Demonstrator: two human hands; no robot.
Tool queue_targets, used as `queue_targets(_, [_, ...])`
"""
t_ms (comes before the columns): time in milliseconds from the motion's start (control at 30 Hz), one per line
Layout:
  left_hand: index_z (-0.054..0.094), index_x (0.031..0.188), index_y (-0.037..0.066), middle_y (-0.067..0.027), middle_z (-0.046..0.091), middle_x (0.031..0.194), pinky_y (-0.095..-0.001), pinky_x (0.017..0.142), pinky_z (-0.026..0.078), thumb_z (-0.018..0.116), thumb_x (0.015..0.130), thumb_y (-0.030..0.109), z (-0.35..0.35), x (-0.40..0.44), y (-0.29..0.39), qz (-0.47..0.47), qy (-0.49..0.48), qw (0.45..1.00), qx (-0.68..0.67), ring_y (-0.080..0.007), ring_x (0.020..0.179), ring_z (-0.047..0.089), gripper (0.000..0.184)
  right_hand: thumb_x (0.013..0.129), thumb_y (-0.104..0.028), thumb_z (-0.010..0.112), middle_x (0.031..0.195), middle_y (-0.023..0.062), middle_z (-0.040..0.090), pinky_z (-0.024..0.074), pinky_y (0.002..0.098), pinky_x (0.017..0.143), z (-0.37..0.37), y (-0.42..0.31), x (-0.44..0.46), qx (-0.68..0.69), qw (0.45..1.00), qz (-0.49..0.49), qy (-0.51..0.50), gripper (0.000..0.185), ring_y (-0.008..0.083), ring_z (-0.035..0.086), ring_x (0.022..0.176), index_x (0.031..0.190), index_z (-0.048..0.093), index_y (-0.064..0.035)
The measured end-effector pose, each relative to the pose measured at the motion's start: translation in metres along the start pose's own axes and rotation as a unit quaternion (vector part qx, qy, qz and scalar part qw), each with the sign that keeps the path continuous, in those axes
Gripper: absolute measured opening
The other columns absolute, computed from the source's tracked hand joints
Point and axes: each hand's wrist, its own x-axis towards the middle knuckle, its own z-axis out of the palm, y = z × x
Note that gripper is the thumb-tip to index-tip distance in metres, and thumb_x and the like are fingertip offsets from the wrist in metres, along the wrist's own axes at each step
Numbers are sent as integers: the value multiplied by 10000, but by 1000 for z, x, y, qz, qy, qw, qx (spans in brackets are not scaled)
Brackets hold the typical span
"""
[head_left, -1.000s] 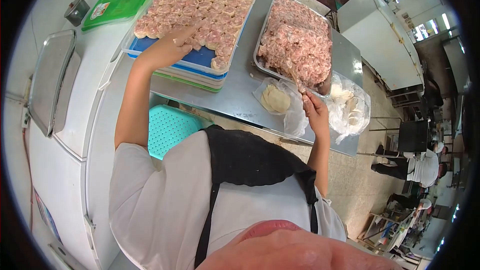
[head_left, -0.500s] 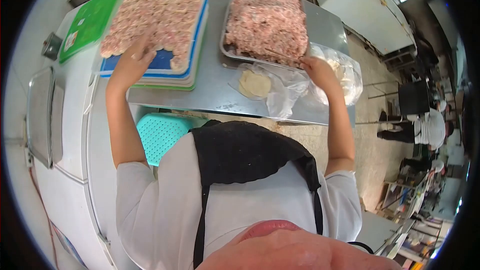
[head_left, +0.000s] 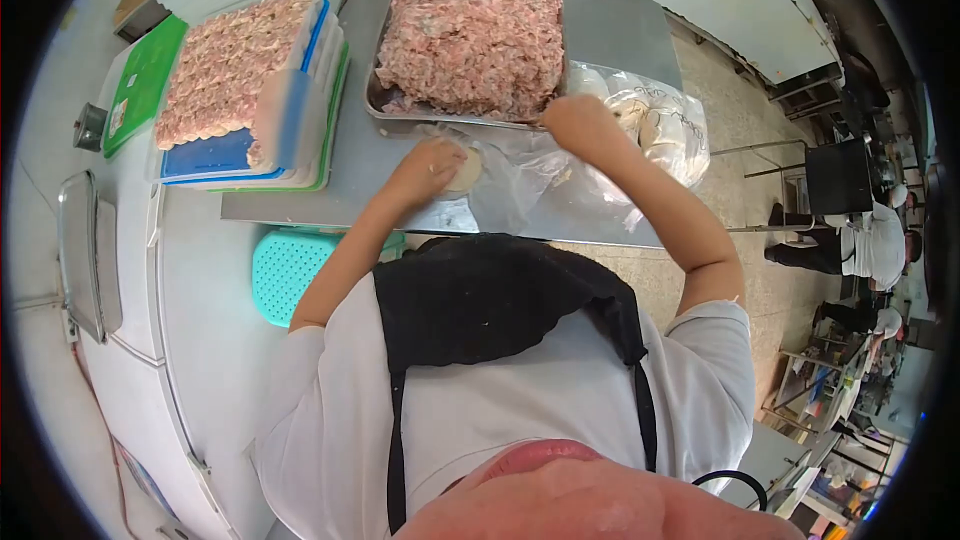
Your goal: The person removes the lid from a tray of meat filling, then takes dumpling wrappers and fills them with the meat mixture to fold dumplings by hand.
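My left hand has its fingers closed on the edge of a round, pale dough wrapper, which lies by the table's near edge. At the near right corner of the metal tray, my right hand is curled closed. The thin stick it held half a second ago is hard to make out now. Pink minced meat filling is heaped in that tray. Filled dumplings stand in packed rows in a plastic box with a blue base on the left.
Clear plastic bags of pale wrappers lie right of the tray. A green lid rests at the far left. Below the table sits a turquoise perforated stool. Other people are at the far right.
My left hand has moved right, from the dumpling box to the dough wrapper. The right hand remains by the tray corner. The view has shifted, so the table things appear further left.
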Motion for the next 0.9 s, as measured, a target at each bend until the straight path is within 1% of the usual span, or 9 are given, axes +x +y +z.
queue_targets(67, [656, 1080, 56, -113, 637, 1033, -391, 876, 473, 669, 817, 107, 17, -6, -1, 39, 24, 994, 102, -289, 988, 604, 269, 745, -130, 606, 696, 135, 679, 537, 401, 541, -15, 30, 0, 14, 998, 54, 2, 130, 283, 695, 657, 716, 714, -65])
queue_targets(167, [671, 993, 42, -138, 637, 983, -424, 926, 436, 659, 793, 115, 22, -19, -2, -73, 129, 983, 109, -329, 1045, 566, 213, 749, -131, 609, 701, 141, 679, 539, 406, 544, 18, 64, 16, -13, 998, 45, 51, 129, 297, 696, 669, 709, 705, -54])
queue_targets(267, [663, 977, 33, -145, 639, 963, -412, 877, 459, 642, 832, 140, 20, -26, -23, -115, 148, 979, 76, -338, 984, 586, 181, 760, -132, 608, 711, 145, 680, 541, 410, 555, 47, 41, 16, 8, 997, 19, 73, 135, 309, 695, 682, 703, 698, -49])
queue_targets(333, [652, 979, 24, -157, 643, 922, -406, 804, 484, 617, 875, 156, 13, -24, -18, -235, 161, 957, -52, -359, 887, 604, 171, 770, -134, 605, 716, 147, 681, 542, 413, 561, 46, 21, 0, 21, 997, -10, 78, 142, 316, 694, 687, 700, 695, -48])
queue_targets(533, [656, 918, 16, -150, 645, 870, -399, 738, 488, 618, 890, 151, -10, -14, 15, -228, 234, 945, 23, -336, 813, 610, 143, 794, -126, 581, 740, 135, 677, 550, 421, 577, -19, 62, -1, 51, 998, -12, 47, 142, 291, 698, 701, 736, 692, -59])
queue_targets(600, [656, 905, 13, -145, 646, 869, -396, 744, 486, 632, 883, 157, -12, -12, 27, -253, 242, 937, -3, -325, 823, 610, 147, 800, -138, 582, 742, 131, 678, 547, 426, 569, 3, 67, 23, 44, 996, -3, 83, 149, 288, 696, 695, 731, 689, -61])
queue_targets(667, [662, 886, 8, -132, 655, 871, -384, 746, 483, 659, 868, 163, -15, -10, 30, -166, 289, 938, 93, -311, 831, 612, 156, 807, -149, 583, 744, 127, 679, 544, 431, 561, 29, 50, 32, 35, 992, 10, 122, 157, 285, 695, 689, 727, 686, -62])
queue_targets(767, [663, 892, 9, -123, 661, 878, -377, 744, 480, 676, 859, 166, -18, -6, 34, -130, 329, 934, 54, -320, 823, 608, 160, 825, -181, 580, 745, 114, 680, 536, 444, 549, 59, 19, 20, 77, 988, -75, 109, 180, 282, 693, 691, 731, 683, -67])
queue_targets(900, [664, 890, 9, -113, 660, 872, -362, 737, 478, 666, 879, 173, -37, -6, 46, -136, 259, 953, 81, -263, 826, 623, 165, 817, -172, 582, 751, 139, 686, 547, 428, 576, 8, 44, 13, 74, 991, -90, 67, 177, 308, 696, 709, 748, 692, -51])
